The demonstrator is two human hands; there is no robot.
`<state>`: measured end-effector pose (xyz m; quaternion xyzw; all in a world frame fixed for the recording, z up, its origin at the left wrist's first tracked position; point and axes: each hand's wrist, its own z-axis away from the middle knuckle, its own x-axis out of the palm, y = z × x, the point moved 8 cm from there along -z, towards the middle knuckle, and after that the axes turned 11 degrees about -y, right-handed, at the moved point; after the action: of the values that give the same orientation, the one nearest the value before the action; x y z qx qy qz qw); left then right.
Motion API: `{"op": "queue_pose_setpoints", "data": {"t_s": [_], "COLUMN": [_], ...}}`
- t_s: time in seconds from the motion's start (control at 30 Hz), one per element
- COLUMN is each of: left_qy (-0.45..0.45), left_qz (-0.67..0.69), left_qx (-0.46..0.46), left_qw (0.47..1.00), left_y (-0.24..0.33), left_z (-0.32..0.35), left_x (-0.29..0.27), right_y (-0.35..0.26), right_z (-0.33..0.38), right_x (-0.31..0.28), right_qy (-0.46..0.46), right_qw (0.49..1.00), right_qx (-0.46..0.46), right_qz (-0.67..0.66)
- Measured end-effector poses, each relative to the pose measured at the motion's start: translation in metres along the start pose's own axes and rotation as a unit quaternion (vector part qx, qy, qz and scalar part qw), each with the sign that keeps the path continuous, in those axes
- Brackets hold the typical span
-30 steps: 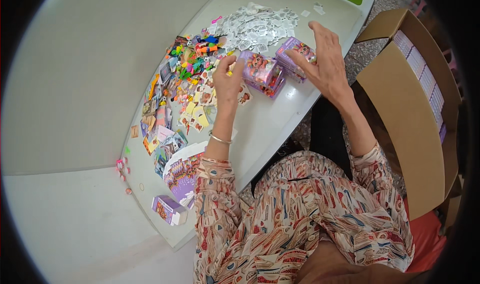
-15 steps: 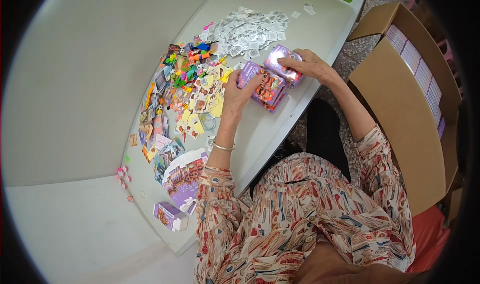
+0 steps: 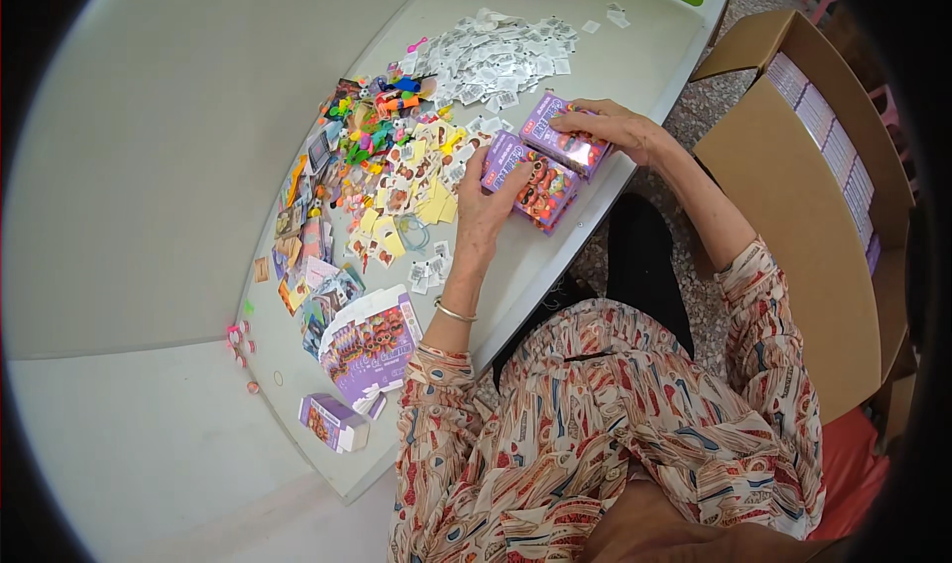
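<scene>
Pale grey counter (image 3: 635,57), rounded edge, runs diagonally top right to lower left; a second pale surface lies left of it. Two purple toy boxes sit side by side near the counter's right edge: near box (image 3: 531,181) and far box (image 3: 567,144), touching. Left hand (image 3: 483,206) has its grip clamped on the near box's left end, fingers wrapped over the top. Right hand (image 3: 615,129) lies on the far box, fingers spread flat over it, grip pressed on its top rather than closed around it. Left of the boxes: loose pile of yellow and printed cards (image 3: 407,191), heap of small bright plastic toys (image 3: 372,117), and a spread of white printed slips (image 3: 496,57) further up. Flattened purple carton (image 3: 372,343) and a small folded purple box (image 3: 332,422) lie near the counter's lower end. Open cardboard carton (image 3: 803,216) stands on the speckled floor (image 3: 714,97) to the right, boxes stacked inside.
</scene>
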<state>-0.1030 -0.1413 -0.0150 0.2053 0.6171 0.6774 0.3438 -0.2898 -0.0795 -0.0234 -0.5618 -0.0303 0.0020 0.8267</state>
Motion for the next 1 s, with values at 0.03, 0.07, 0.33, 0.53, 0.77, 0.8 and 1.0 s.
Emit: {"op": "queue_pose_setpoints", "data": {"t_s": [0.03, 0.07, 0.33, 0.53, 0.77, 0.8, 1.0], "left_qy": [-0.006, -0.012, 0.007, 0.039, 0.153, 0.152, 0.108], "left_qz": [0.044, 0.088, 0.073, -0.037, -0.184, -0.183, -0.408], "left_qx": [-0.004, -0.007, 0.007, -0.003, 0.027, 0.028, 0.041], "left_qw": [0.999, 0.996, 0.997, 0.999, 0.971, 0.971, 0.906], "left_y": [0.000, -0.001, -0.010, -0.016, 0.011, 0.013, 0.041], "left_z": [0.002, 0.003, 0.000, -0.019, -0.029, -0.032, -0.058], "left_x": [0.002, 0.005, 0.000, 0.003, 0.020, 0.021, 0.032], "right_y": [0.000, 0.003, -0.023, -0.054, -0.041, -0.040, -0.023], "right_z": [0.000, -0.001, 0.007, 0.015, 0.016, 0.018, 0.014], "right_x": [-0.001, -0.001, 0.001, 0.011, 0.008, 0.008, 0.002], "right_qy": [0.001, -0.004, 0.090, 0.246, 0.210, 0.212, 0.230], "right_qw": [1.000, 1.000, 0.979, 0.827, 0.831, 0.819, 0.774], "right_qx": [0.001, 0.014, 0.013, -0.033, -0.018, -0.009, -0.027], "right_qz": [0.001, 0.009, 0.184, 0.505, 0.516, 0.533, 0.589]}}
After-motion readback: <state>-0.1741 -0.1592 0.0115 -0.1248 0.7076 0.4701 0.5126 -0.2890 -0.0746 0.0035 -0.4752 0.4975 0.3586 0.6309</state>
